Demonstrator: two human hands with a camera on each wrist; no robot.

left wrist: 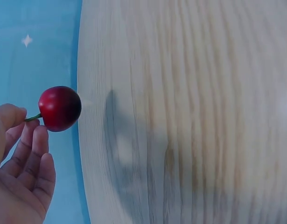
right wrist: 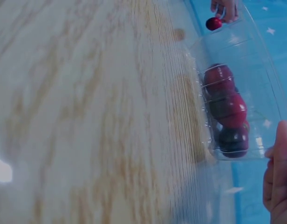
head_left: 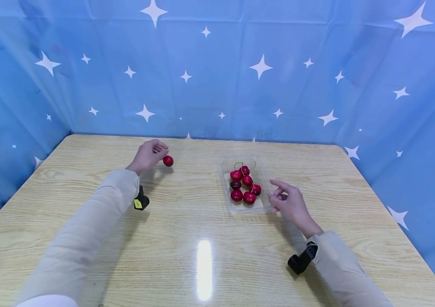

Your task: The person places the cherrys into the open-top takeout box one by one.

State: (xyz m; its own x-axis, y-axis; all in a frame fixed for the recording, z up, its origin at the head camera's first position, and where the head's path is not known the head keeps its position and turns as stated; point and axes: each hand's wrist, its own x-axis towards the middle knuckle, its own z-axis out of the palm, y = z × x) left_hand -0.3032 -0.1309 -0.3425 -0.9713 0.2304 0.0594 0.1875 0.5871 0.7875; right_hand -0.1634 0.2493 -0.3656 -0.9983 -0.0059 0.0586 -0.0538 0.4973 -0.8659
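Observation:
My left hand (head_left: 149, 155) pinches a red cherry (left wrist: 59, 108) by its green stem, between thumb and index finger. The fruit hangs above the table, left of a clear plastic container (head_left: 225, 204), and its shadow falls on the wood. Several cherries (head_left: 247, 181), red to dark red, lie inside that box, some with stems showing. At the box's right side, my right hand (head_left: 288, 202) grips the rim near the front corner with thumb and index finger. The right wrist view shows those fingers (right wrist: 282, 140) at the box's upper edge.
A light wooden table (head_left: 171, 238) carries the container right of its middle. Blue cloth (head_left: 217, 55) with white stars stands behind the table and along both sides. Each wrist wears a small black camera (head_left: 299, 262).

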